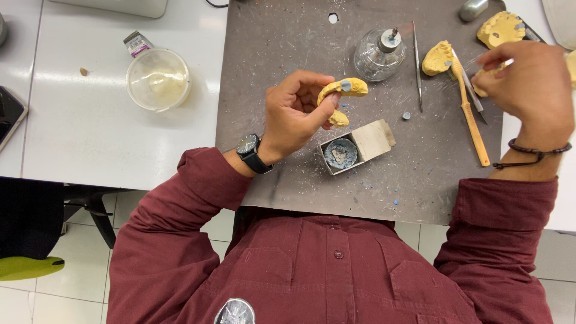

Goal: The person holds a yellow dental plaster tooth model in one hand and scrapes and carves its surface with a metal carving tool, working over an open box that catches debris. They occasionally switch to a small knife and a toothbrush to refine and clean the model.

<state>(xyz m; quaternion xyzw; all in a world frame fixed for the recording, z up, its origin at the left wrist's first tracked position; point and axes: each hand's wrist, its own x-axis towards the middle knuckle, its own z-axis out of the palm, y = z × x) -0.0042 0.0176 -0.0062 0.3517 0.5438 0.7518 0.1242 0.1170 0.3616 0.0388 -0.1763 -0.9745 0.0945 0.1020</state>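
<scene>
My left hand (pixel 294 114), with a black watch at the wrist, holds a yellow horseshoe-shaped dental plaster cast (pixel 343 90) that has a grey-blue patch on it, lifted above the grey work mat (pixel 276 54). Just below it sits a small open box with a tin of grey-blue wax (pixel 341 154). My right hand (pixel 531 81), wearing a dark bracelet, is pinched on what looks like a thin, blurred instrument at the mat's right edge. A yellow plaster piece (pixel 480 89) shows under its fingers. A yellow-handled knife (pixel 472 123) lies beside it.
A glass spirit burner (pixel 378 55) stands at the back of the mat, with a slim metal probe (pixel 417 66) and two more yellow casts (pixel 437 58) (pixel 501 28) nearby. A clear plastic bowl (pixel 158 79) rests on the white table to the left. A phone (pixel 9 114) lies at the far left.
</scene>
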